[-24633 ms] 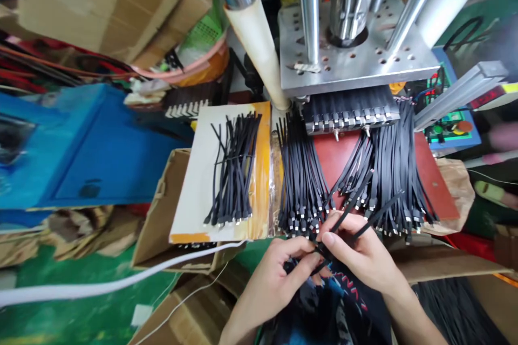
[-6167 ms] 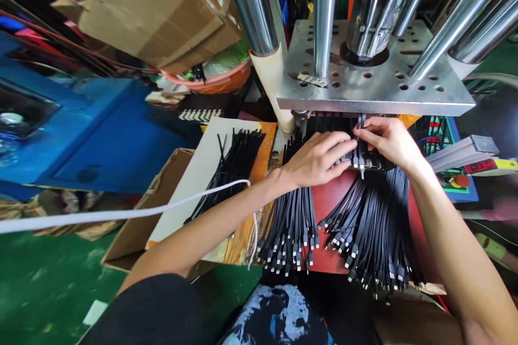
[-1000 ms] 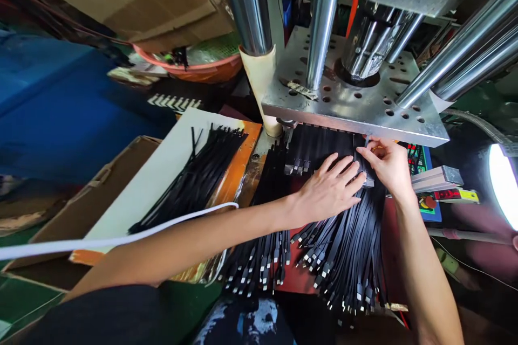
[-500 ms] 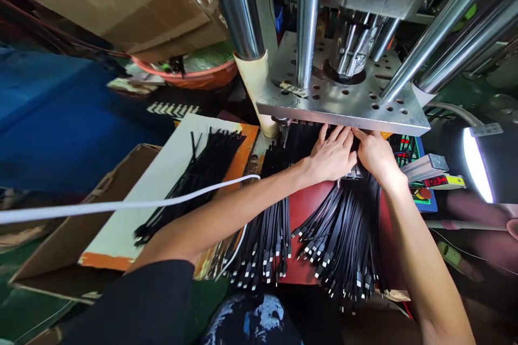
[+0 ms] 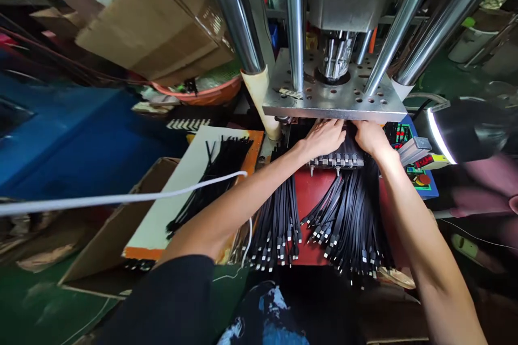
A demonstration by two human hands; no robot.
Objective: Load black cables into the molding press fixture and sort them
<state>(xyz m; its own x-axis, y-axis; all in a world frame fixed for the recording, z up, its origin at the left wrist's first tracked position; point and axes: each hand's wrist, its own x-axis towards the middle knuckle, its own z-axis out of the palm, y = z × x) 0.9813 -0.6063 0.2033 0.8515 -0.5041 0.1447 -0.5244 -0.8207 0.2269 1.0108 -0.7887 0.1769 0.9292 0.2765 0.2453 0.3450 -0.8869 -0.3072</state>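
Under the front edge of the metal press plate (image 5: 332, 107), my left hand (image 5: 326, 136) rests palm down over black cables, its fingertips partly hidden by the plate. Beside it my right hand (image 5: 369, 136) reaches under the same edge, its fingertips out of sight. Just in front of my left hand lies a metal fixture (image 5: 338, 160) with a row of small slots. A fan of black flat cables (image 5: 356, 215) with metal plug ends spreads over the red surface (image 5: 309, 194). Another cable bundle (image 5: 279, 221) lies left of it.
On the left, a white board (image 5: 151, 215) carries more black cables, beside an open cardboard box (image 5: 109, 248). A white cord (image 5: 121, 199) crosses over my left arm. At the right are a control panel (image 5: 424, 186) and a lit lamp (image 5: 441, 135). Steel columns stand ahead.
The view has shifted, so the press sits further left. Both hands reach further under the plate, and the slotted fixture in front of my left hand is more exposed.
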